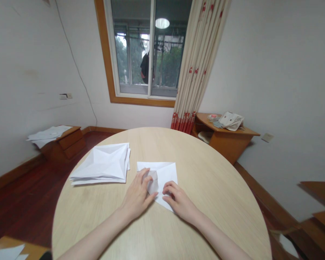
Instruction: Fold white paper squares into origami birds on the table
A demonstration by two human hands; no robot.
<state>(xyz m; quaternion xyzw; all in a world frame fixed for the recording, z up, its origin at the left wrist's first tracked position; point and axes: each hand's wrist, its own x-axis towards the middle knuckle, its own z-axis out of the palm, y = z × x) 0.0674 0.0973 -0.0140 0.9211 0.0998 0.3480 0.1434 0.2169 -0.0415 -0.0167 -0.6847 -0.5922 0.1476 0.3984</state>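
Note:
A partly folded sheet of white paper lies on the round table in front of me. Its left side carries a raised, shaded flap. My left hand is curved around that flap, fingertips at its upper edge and thumb at its lower one. On the sheet's right part rests my right hand, its fingers curled with the thumb close below them, gripping at the paper. The palms hide the sheet's lower left corner and part of its right edge. To the left sits a stack of folded white papers.
The pale wooden round table fills the foreground. Behind it are a window and a patterned curtain. A corner cabinet with a cloth bag stands right. Low drawers with papers stand left.

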